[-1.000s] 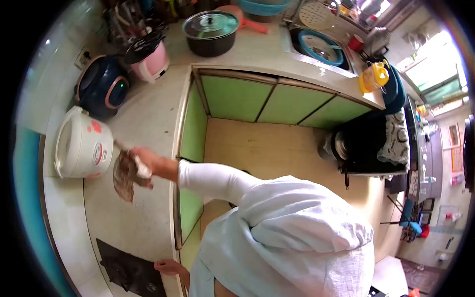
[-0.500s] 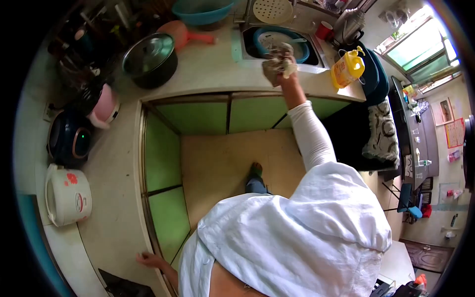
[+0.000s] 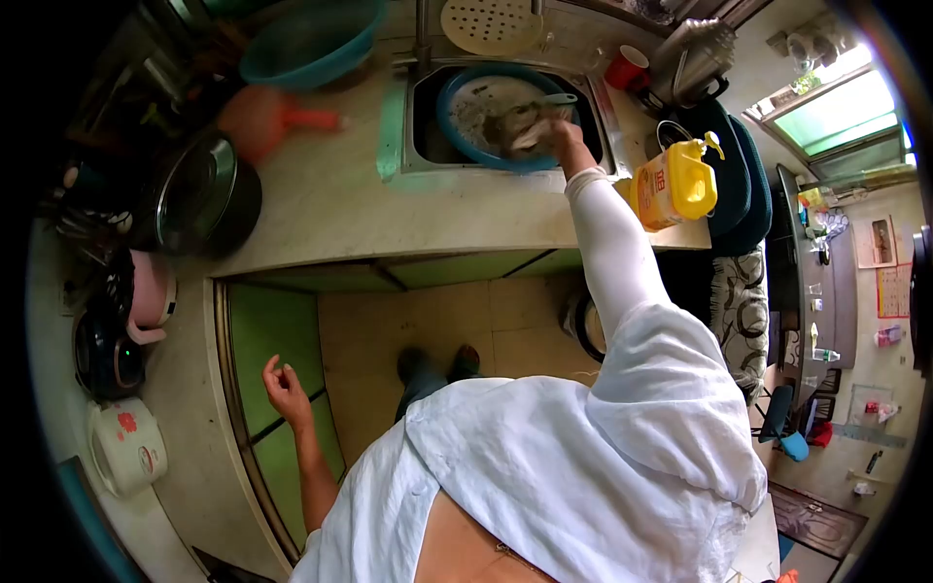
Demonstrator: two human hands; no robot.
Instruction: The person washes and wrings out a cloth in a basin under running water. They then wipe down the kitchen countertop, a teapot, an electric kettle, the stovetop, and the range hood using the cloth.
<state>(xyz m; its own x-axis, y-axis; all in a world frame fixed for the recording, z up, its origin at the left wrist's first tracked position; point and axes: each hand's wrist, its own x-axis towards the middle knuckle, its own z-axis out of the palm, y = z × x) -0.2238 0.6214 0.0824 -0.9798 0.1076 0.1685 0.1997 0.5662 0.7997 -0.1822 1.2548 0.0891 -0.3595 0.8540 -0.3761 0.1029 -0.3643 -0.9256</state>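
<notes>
Yellow plastic forms the pump-topped bottle (image 3: 688,187) right of the sink; its label bears red characters, slanted and too small to read surely. Red flowers and a small oval badge mark the rounded white rice cooker (image 3: 128,447) at far left, the badge's wording unreadable, as is the print on the red-and-white poster (image 3: 892,291) on the far wall.

The right hand (image 3: 566,142) reaches over the dark sink (image 3: 421,136), its grip seemingly closed on a crumpled grey-brown cloth (image 3: 526,136), though motion blurs both. That cloth lies inside a round blue plastic basin (image 3: 445,112) of cloudy water, set in the sink. The left hand (image 3: 286,389), its grip slack and half open on nothing, hangs before green cabinet doors (image 3: 272,335).

Pale and smooth, the worktop (image 3: 466,209) turns a corner above a tan tiled floor (image 3: 389,316).
</notes>
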